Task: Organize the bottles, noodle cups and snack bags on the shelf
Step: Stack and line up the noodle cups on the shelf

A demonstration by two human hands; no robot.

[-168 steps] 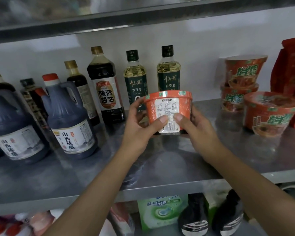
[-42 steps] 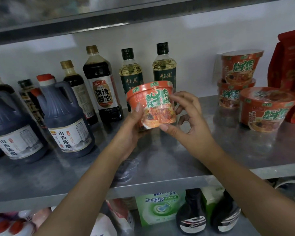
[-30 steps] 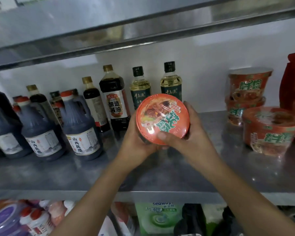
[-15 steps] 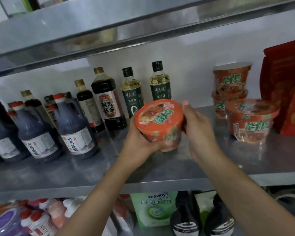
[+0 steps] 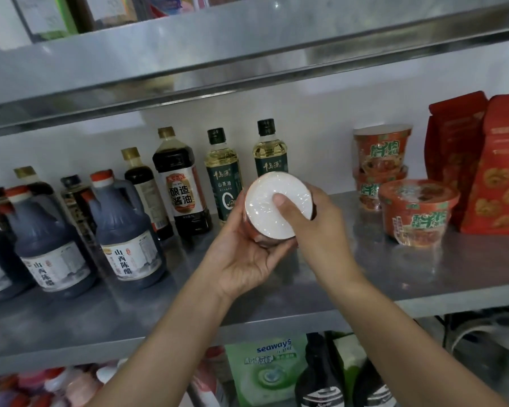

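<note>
- This noodle cup [image 5: 263, 208] is held over the shelf [image 5: 409, 271], tipped so its white base faces the camera, probably for an underside check.
- The left hand [image 5: 244, 257] cradles its side, grip curled round it. The right hand [image 5: 321, 233] grips it too, thumb pressed on the base.
- 3 matching cups [image 5: 417, 214] sit to the right beside the snack bags [image 5: 482, 171], so I'd guess it goes there.
</note>
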